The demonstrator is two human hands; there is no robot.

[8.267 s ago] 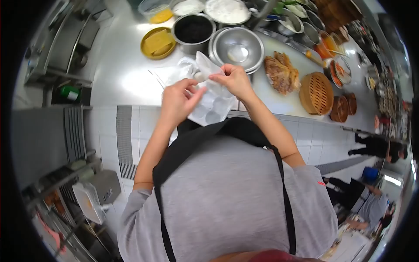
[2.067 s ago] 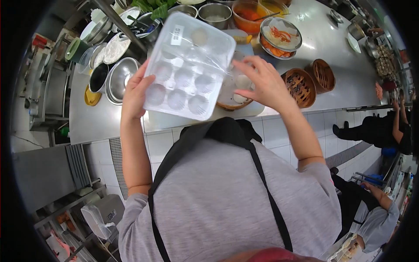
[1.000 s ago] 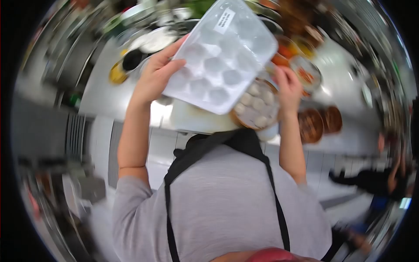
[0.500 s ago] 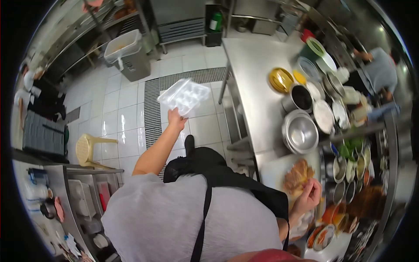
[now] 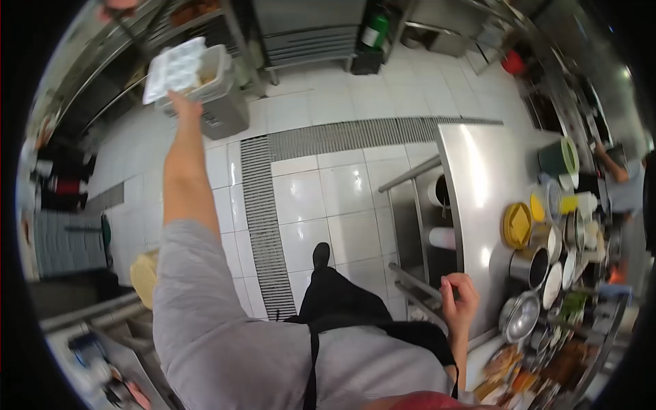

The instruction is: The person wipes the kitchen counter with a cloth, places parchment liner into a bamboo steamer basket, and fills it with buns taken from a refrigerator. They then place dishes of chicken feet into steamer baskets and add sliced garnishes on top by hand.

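My left hand (image 5: 184,104) is stretched far forward, its fingers closed on the near edge of a clear plastic egg carton (image 5: 176,68). The carton is opened flat, with rows of moulded cups showing. It is held over the left side of a grey waste bin (image 5: 225,115), whose pale liner is folded over the rim. Some contents show inside the bin. My right hand (image 5: 460,298) is raised beside the near left edge of the steel table (image 5: 478,205). Its fingers are curled in and nothing shows in them.
Bowls and pots, including a steel bowl (image 5: 521,316) and a yellow container (image 5: 517,225), crowd the table's right side. A floor drain grate (image 5: 263,225) crosses the white tiles. A yellow stool (image 5: 143,277) stands left. A co-worker (image 5: 625,181) is at the far right.
My left hand has carried the egg carton forward and left, from above the floor to over the bin. My right hand has moved away from the food on the cutting board. The view has shifted left.
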